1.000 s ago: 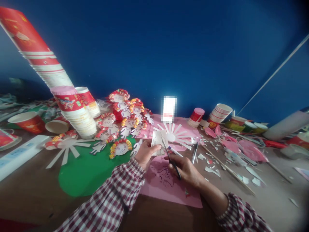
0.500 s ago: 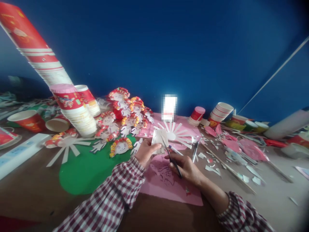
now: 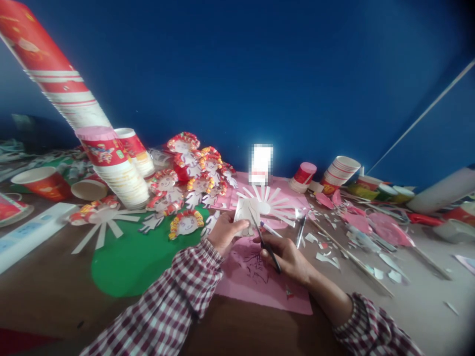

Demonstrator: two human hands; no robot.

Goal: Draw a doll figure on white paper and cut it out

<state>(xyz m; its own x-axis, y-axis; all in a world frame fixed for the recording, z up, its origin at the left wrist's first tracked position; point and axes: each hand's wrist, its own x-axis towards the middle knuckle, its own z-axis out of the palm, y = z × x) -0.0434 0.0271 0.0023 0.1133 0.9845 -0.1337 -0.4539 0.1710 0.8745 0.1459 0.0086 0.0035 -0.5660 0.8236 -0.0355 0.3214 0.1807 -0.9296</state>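
Note:
My left hand (image 3: 226,231) pinches a small white piece of paper (image 3: 243,208) with a drawn outline on it, thumb on top. In my right hand (image 3: 287,257) is a pair of dark-handled scissors (image 3: 273,258); the blades lie at the paper's right side, and I cannot make out how far apart they are. Below both hands a pink sheet (image 3: 237,284) with black pen marks rests on the table. A marker (image 3: 270,229) lies just beyond my right hand. Past the paper sits a white paper cup cut into spread strips (image 3: 264,207).
Paper dolls with red and yellow curled hair (image 3: 200,185) are piled at back left, by a tall stack of paper cups (image 3: 122,178). A green sheet (image 3: 122,272) lies left. Paper scraps (image 3: 326,259), a thin stick (image 3: 352,257) and pink pieces (image 3: 386,230) lie right.
Both hands stay nearly in place, still holding the paper and the scissors. The view has shifted very slightly; nothing else visibly moved.

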